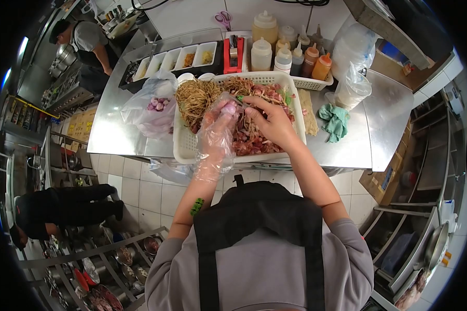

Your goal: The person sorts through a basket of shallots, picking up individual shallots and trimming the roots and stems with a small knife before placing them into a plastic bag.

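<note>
Over a white perforated basket (183, 154), my left hand (217, 136), in a clear plastic glove, holds a pale purple shallot (228, 108) at its fingertips. My bare right hand (269, 118) is beside it with fingers bent inward; what its fingertips grip is too small to make out. A bit of green shows by its index finger. In the basket lie a bundle of tan roots (196, 98) at the left and reddish peeled pieces (250, 142) at the right. More shallots (159, 104) lie in a clear plastic bag (142, 122) left of the basket.
Behind the basket stand white condiment trays (187, 58), a red dispenser (234, 54) and squeeze bottles (261, 54). A green cloth (334, 122) lies at the right. One person stands at the upper left (91, 49), another at the lower left (62, 207).
</note>
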### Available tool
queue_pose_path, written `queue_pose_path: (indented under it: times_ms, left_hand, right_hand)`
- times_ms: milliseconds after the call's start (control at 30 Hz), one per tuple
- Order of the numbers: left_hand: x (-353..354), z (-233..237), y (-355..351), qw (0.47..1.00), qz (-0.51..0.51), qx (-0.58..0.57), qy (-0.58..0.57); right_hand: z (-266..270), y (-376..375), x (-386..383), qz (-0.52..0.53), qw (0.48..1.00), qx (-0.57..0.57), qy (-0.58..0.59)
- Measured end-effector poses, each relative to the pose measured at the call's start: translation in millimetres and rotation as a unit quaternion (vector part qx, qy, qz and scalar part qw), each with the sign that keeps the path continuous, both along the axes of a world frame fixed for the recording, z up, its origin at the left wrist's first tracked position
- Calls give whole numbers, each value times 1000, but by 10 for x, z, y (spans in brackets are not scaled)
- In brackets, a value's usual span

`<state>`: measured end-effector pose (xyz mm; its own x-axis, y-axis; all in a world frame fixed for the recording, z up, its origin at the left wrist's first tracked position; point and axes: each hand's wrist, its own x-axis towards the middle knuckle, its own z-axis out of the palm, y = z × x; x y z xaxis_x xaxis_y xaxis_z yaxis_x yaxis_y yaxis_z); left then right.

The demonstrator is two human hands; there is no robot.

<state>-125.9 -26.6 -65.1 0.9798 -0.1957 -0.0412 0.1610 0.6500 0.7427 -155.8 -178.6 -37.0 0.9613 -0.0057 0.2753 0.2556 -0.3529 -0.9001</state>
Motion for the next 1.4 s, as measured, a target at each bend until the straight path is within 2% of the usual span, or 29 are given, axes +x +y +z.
queue_pose_path:
  times_ms: [133,267,333,467,567,633,667,767,867,1033,1133,1400]
  left_hand:
    - [58,-42,34,994,-68,-69,-57]
    - [44,56,11,997,-56,-47,-22]
    - [54,63,12,992,-69,-110,-6]
    - [102,-49,22,993,-46,-105,3]
    - [76,-8,17,996,-33,-79,17]
    - [43,37,-23,996,-8,-94,1]
    - [41,33,-32,995,-8,-95,1]
    - [35,-3,-46,996,-5,-82,-25]
    - [14,-24,-42,993,-26,-94,-67]
    - [-66,157,-70,999,-5,-3,-34]
    - [-68,74,-69,999,37,29,-8]
    - [36,26,18,998,-35,-43,15]
  right_hand:
    - [-2,-7,18,-45,999,0,-30]
    - [-32,-40,39,-44,998,3,-51]
    - [-18,-48,31,-40,998,8,-47]
    - [-23,-66,24,-47,998,12,-31]
    - [-93,-126,35,-55,996,-6,-72]
    - [35,-139,-56,58,986,104,120]
    - [25,-125,-73,58,986,104,120]
    - [21,-70,-79,89,993,35,70]
    - [-58,-46,-25,83,994,64,5]
    - [8,-118,-3,91,994,61,29]
    - [11,-140,7,84,994,62,27]
    - [-86,-167,54,14,999,27,-11]
